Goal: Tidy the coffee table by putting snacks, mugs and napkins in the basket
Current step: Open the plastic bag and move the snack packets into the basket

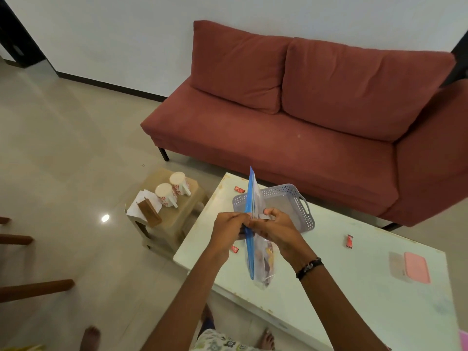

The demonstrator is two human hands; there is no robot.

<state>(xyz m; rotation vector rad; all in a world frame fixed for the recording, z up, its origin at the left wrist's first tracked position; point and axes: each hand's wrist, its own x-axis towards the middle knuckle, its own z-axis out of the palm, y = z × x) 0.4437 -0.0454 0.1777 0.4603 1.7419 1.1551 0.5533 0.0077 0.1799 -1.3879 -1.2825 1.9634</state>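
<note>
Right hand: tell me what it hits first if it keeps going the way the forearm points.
The right hand, pinching the zip bag, points up-left toward the left hand. It likely meets the bag, then that hand; depth is unclear.

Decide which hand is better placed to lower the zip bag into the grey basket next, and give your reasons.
Probably the right hand. It already has a grip on the zip bag on the side nearest the grey basket, which sits just beyond it. The left hand pinches the blue seal on the far side.
</note>
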